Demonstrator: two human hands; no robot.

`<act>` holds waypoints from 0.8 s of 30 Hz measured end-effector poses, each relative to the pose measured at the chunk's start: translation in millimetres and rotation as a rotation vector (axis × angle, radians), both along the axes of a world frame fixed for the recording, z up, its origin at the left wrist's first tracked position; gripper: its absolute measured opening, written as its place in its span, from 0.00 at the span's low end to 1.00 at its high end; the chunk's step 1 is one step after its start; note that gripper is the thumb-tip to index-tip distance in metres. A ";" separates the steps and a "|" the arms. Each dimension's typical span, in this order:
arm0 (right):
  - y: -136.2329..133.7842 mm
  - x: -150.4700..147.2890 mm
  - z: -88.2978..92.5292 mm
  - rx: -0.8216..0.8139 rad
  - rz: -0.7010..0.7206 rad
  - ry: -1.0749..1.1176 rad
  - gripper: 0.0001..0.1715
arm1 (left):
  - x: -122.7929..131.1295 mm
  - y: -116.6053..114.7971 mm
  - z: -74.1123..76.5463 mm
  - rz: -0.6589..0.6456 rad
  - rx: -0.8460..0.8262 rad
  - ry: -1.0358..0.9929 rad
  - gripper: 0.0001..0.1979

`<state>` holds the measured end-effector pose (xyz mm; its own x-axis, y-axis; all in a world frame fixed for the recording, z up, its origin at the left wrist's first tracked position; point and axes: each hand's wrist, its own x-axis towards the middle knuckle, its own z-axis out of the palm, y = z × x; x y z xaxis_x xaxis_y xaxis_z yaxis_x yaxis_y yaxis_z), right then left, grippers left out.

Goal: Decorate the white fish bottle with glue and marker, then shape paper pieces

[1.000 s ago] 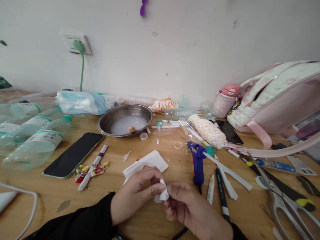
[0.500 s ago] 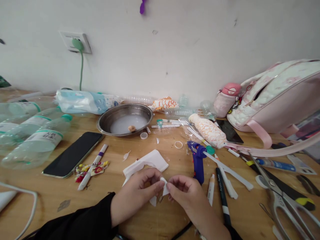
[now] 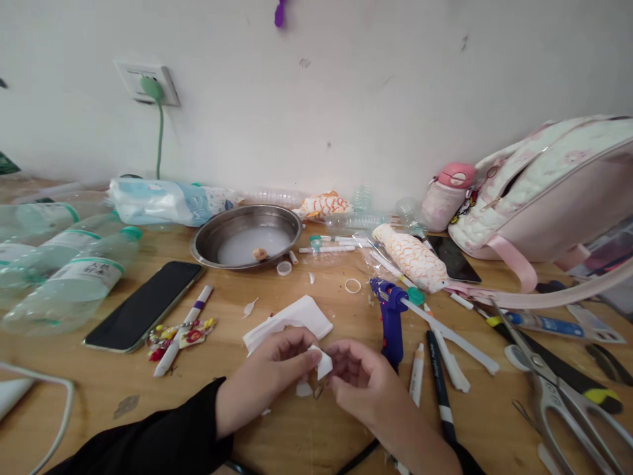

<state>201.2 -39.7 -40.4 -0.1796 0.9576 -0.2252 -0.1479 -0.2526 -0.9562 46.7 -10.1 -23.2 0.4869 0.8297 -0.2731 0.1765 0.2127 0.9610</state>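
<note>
Low over the middle of the table, my left hand (image 3: 271, 373) pinches a small white piece of paper (image 3: 324, 365) between thumb and fingers. My right hand (image 3: 368, 386) is curled just to the right of it, thumb and fingers apart, with nothing visible in them. Behind my left hand lies a folded white sheet of tissue or paper (image 3: 314, 318), partly hidden by that hand. A small white scrap (image 3: 303, 389) rests on the table below the hands. A blue glue gun (image 3: 391, 320) with a long glue stick stands beyond my right hand.
A metal bowl (image 3: 198, 247) of cloudy liquid sits near the wall. Plastic bottles (image 3: 74, 284) and a phone (image 3: 146, 305) lie left. Right are an orange-patterned white fish shape (image 3: 413, 257), markers (image 3: 442, 389), scissors (image 3: 539, 363), and a pink-white backpack (image 3: 558, 191).
My right thumb and fingers have come off the paper piece and spread apart. The piece stays in my left hand, which has shifted slightly left.
</note>
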 end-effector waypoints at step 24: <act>-0.9 6.4 2.2 0.176 0.012 -0.380 0.06 | 0.4 -1.4 0.8 -0.059 0.088 0.169 0.13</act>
<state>207.6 -40.7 -38.2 -0.1268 0.9857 -0.1112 0.2258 -0.0805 -0.9709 47.1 -11.5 -22.4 0.4890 0.8252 -0.2828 0.3466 0.1137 0.9311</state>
